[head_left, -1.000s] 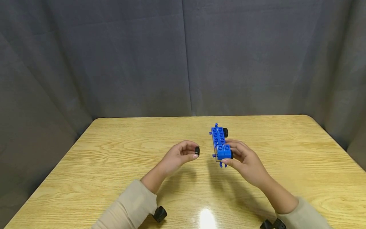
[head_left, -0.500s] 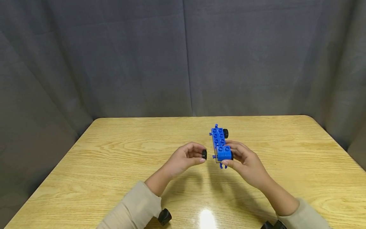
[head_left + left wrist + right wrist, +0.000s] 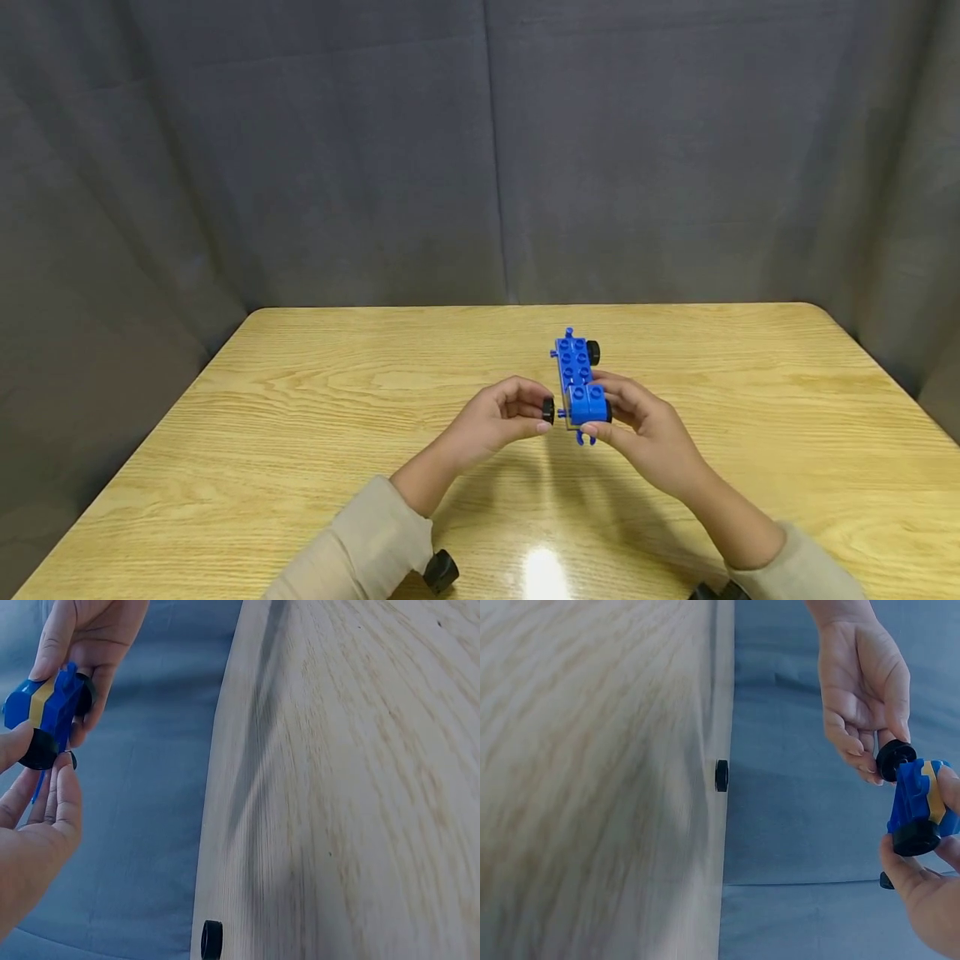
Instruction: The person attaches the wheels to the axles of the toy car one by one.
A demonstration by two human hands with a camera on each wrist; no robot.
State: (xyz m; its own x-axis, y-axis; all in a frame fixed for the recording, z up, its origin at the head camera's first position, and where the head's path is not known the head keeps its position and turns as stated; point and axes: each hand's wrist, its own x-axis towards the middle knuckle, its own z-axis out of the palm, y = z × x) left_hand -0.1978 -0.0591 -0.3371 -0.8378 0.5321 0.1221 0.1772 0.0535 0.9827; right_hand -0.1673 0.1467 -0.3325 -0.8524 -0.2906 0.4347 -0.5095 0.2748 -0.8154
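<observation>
My left hand (image 3: 487,421) pinches a small black toy wheel (image 3: 548,410) between thumb and fingers. Just to its right, my right hand (image 3: 643,427) grips a blue toy car base (image 3: 576,371) above the table. Two wheels sit on the car's right side, the far one (image 3: 593,352) plainly visible and the near one partly behind fingers. Bare axle pegs stick out on its left. In the right wrist view the pinched wheel (image 3: 894,759) is right at the near peg; whether they touch I cannot tell. A yellow band (image 3: 40,703) crosses the blue front in the left wrist view.
Another loose black wheel (image 3: 721,775) stands on the wooden table (image 3: 315,367), seen only in the wrist views. Grey curtains (image 3: 360,167) hang behind the table and at its sides. Black wrist cameras (image 3: 441,572) are strapped at both sleeves.
My left hand has moved right with the wheel, closing the gap to the car's near left peg. The right hand and the car have stayed nearly still.
</observation>
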